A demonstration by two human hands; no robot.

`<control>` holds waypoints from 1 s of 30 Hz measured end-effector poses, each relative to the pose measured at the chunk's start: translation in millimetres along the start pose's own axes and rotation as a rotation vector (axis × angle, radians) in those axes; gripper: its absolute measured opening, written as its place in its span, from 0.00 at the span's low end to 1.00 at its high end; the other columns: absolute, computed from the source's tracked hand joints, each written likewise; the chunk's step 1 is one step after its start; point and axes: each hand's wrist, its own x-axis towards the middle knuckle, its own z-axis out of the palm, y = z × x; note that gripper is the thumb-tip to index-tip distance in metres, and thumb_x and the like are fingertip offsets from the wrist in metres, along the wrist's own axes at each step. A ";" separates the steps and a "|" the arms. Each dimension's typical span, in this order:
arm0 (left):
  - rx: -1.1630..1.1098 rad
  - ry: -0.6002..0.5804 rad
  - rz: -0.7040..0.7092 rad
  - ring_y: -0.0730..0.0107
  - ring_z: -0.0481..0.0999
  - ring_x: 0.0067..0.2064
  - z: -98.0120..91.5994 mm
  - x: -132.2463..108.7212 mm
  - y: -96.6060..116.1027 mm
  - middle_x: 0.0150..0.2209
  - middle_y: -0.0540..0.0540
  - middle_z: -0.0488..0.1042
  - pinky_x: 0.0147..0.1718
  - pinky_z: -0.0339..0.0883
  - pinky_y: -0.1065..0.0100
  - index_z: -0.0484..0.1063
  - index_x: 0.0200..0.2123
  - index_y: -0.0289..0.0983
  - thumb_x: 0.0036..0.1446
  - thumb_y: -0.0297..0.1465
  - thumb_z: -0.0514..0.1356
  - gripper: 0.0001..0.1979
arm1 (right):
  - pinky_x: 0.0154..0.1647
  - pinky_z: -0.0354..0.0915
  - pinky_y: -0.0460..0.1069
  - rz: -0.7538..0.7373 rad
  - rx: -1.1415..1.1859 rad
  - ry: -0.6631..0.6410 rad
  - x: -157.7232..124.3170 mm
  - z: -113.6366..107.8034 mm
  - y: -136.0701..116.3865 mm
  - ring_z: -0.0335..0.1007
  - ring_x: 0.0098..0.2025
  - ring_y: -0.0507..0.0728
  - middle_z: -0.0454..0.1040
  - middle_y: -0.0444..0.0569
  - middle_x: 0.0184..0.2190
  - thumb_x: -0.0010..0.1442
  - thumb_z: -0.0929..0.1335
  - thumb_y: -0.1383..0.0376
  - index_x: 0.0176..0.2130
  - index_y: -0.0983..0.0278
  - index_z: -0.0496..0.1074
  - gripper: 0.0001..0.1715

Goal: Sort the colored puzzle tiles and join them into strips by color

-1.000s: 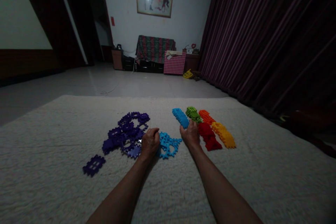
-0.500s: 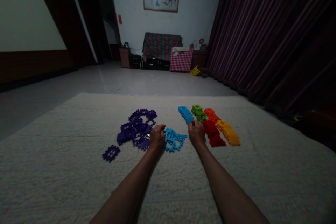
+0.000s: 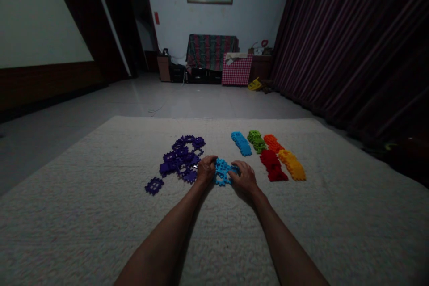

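A small heap of light-blue plastic interlocking tiles with toothed edges and cut-out holes lies on the pale mat between my hands. My left hand is at the heap's left side, its fingers curled against the tiles. From the right, my right hand bends its thumb and fingers round a light-blue tile at the heap's edge. The fingertips are partly hidden. Beside my left hand spreads a loose pile of purple interlocking tiles, and one purple tile lies apart, nearer to me.
Right of my hands are rows of stacked tiles: light blue, green, orange, red and yellow. The mat covers the floor. A cloth-draped cabinet stands at the far wall; a dark curtain hangs right.
My right hand has moved from the end of the light-blue row to the light-blue heap. My left hand stays at the heap's left side. The camera view has shifted slightly.
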 end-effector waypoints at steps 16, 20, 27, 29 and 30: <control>-0.091 0.011 -0.046 0.66 0.78 0.41 1.0 1.4 -6.1 0.40 0.43 0.80 0.46 0.72 0.64 0.79 0.40 0.34 0.49 0.20 0.50 0.21 | 0.59 0.55 0.62 -0.352 0.083 -0.133 -25.6 -8.4 -46.7 0.61 0.56 0.65 0.68 0.57 0.53 0.50 0.71 0.63 0.56 0.64 0.65 0.34; -0.125 0.034 -0.056 0.65 0.78 0.40 1.4 0.8 -6.7 0.39 0.42 0.80 0.45 0.72 0.63 0.79 0.39 0.34 0.49 0.21 0.50 0.20 | 0.58 0.55 0.61 -0.326 0.063 -0.140 -24.2 -7.9 -46.7 0.62 0.55 0.65 0.69 0.56 0.51 0.51 0.72 0.62 0.55 0.64 0.64 0.33; -0.175 0.008 -0.074 0.65 0.78 0.41 -2.7 -0.2 -3.3 0.37 0.43 0.80 0.45 0.72 0.63 0.79 0.38 0.34 0.49 0.22 0.50 0.19 | 0.58 0.54 0.60 -0.335 0.055 -0.175 -22.3 -6.4 -46.0 0.61 0.56 0.64 0.70 0.55 0.52 0.54 0.70 0.64 0.54 0.62 0.65 0.28; -0.175 0.002 -0.080 0.66 0.78 0.40 -4.7 -1.3 -2.0 0.37 0.43 0.80 0.45 0.72 0.63 0.79 0.37 0.34 0.49 0.21 0.50 0.19 | 0.59 0.54 0.60 -0.337 0.066 -0.175 -22.1 -6.3 -45.0 0.61 0.56 0.64 0.70 0.55 0.52 0.54 0.70 0.65 0.54 0.62 0.65 0.28; -0.174 0.000 -0.082 0.66 0.78 0.40 -5.5 -2.0 -1.2 0.37 0.43 0.80 0.45 0.72 0.63 0.79 0.37 0.35 0.49 0.21 0.50 0.19 | 0.58 0.54 0.61 -0.338 0.072 -0.174 -22.0 -6.5 -44.6 0.61 0.56 0.64 0.70 0.55 0.52 0.54 0.70 0.65 0.54 0.62 0.65 0.28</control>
